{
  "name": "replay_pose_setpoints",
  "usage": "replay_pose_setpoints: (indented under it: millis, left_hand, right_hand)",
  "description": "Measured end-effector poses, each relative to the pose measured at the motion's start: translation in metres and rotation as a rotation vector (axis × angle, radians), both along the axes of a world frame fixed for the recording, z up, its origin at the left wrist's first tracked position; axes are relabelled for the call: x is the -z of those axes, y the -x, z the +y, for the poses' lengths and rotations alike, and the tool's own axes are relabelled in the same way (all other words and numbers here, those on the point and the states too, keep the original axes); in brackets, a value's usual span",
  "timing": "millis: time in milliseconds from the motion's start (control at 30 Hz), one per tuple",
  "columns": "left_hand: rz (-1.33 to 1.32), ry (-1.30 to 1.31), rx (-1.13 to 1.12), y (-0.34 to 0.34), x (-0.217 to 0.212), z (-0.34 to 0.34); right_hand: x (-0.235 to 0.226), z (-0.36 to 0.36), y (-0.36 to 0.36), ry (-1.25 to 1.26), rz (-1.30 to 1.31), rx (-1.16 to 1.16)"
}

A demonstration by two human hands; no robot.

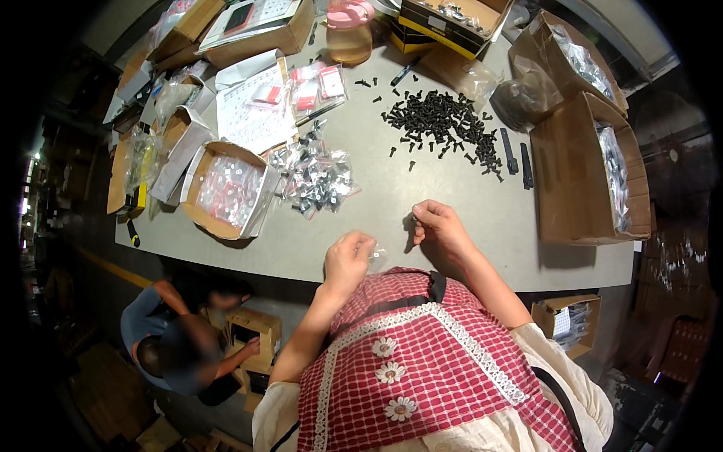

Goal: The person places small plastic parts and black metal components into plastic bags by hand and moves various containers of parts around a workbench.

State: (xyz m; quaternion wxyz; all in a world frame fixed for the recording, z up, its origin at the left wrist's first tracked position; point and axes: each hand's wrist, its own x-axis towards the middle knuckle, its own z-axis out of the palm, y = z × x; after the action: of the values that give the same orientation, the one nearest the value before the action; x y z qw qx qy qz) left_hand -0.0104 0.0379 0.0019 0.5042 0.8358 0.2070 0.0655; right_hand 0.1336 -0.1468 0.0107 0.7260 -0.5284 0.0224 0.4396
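Note:
My left hand (349, 261) is closed near the table's front edge, its fingers pinching a small clear plastic bag (379, 258) with a tiny light part in it. A little farther right, my right hand (443, 229) hovers over the table with thumb and forefinger pressed together. Whatever lies between those fingertips is too small to name. Beyond the right hand spreads a loose pile of black screws (437, 120). Ahead of the left hand lies a heap of small filled plastic bags (320, 181). An open carton of small clear bags (226, 192) stands to its left.
On the right stand large cardboard boxes (561, 166) of bagged parts, beside two black strips (526, 166). At the back are a pink-lidded jug (349, 38) and a black-yellow box (440, 26). Printed sheets (252, 109) lie left. Below left, another person (173, 339) handles a carton.

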Motion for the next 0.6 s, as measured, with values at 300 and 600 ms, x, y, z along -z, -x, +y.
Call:
replay_pose_setpoints:
  millis: [300, 600]
  left_hand:
    - [0.139, 0.022, -0.057, -0.004, -0.018, -0.002]
    - [-0.099, 0.029, -0.029, 0.001, 0.0, -0.001]
  right_hand:
    - [-0.002, 0.001, 0.002, -0.003, 0.016, -0.016]
    - [0.003, 0.0, 0.002, -0.017, 0.051, 0.014]
